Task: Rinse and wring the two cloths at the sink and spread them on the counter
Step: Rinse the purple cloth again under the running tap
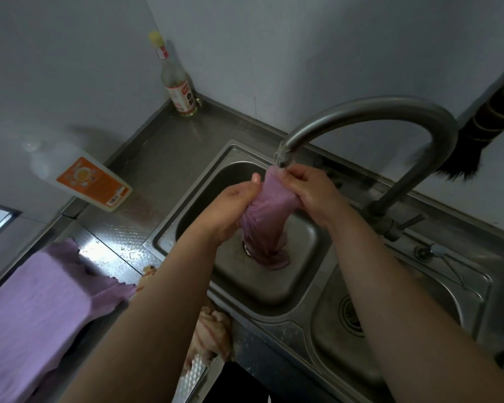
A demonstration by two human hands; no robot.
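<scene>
A bunched purple cloth [266, 216] hangs over the left basin of the steel sink [291, 289], its top right under the faucet spout [284, 157] and its lower end touching the basin floor near the drain. My left hand [233, 207] grips its left side and my right hand [309, 190] pinches its top edge at the spout. A second purple cloth [38, 309] lies spread flat on the steel counter at the left.
An orange-labelled plastic bottle [90, 178] and a tall glass bottle [176, 80] stand on the counter against the wall. A second basin [390, 324] lies to the right. A dark brush [477, 135] hangs on the wall. A patterned rag [213, 333] drapes over the counter's front edge.
</scene>
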